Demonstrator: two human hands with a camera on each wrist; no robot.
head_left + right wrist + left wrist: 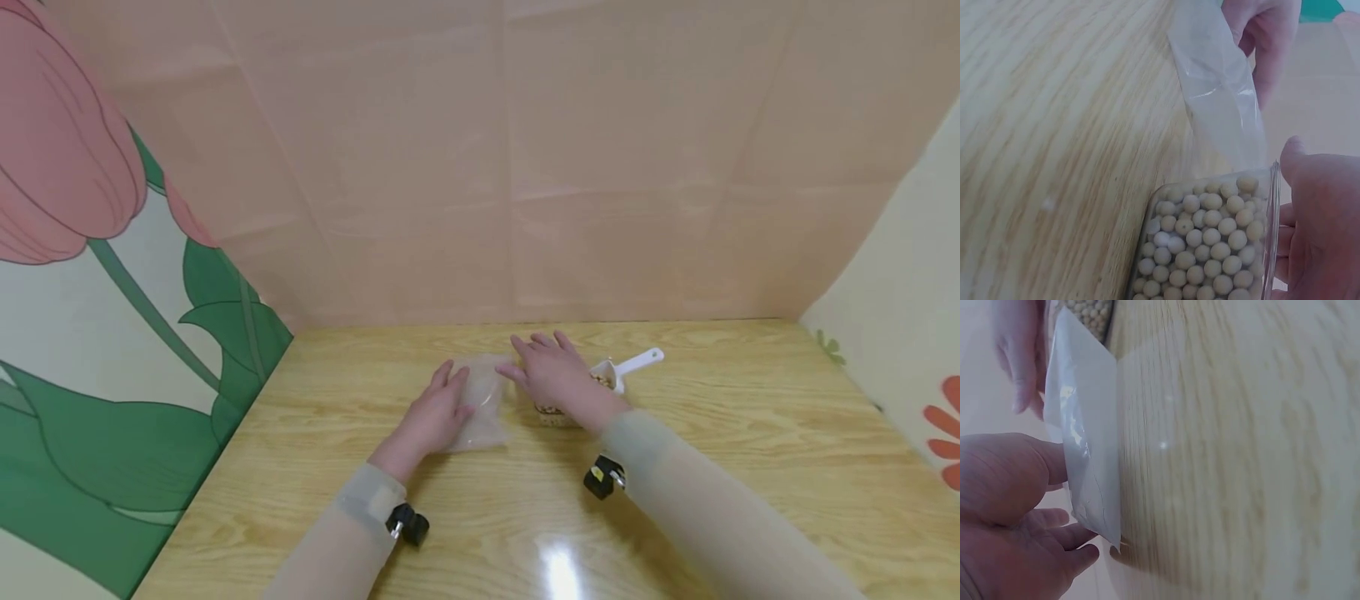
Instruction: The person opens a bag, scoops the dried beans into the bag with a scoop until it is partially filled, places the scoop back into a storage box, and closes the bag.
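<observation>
A clear plastic bag (482,408) lies on the wooden table, its film raised and creased in the wrist views. My left hand (437,412) rests at the bag's left side with fingers loosely extended; the thumb (1052,461) and fingertips (1088,555) are right at the film. To the right stands a clear box (1270,231) filled with small round beige balls (1210,236). Over that box, my right hand (551,379) spreads its fingers and holds nothing. In the head view it covers much of the box.
A white scoop (637,361) sits in the box, its handle pointing to the back right. Behind the table hangs a pink sheet (517,208). A wall with printed tulips (67,142) borders the left, and a pale wall (900,292) the right.
</observation>
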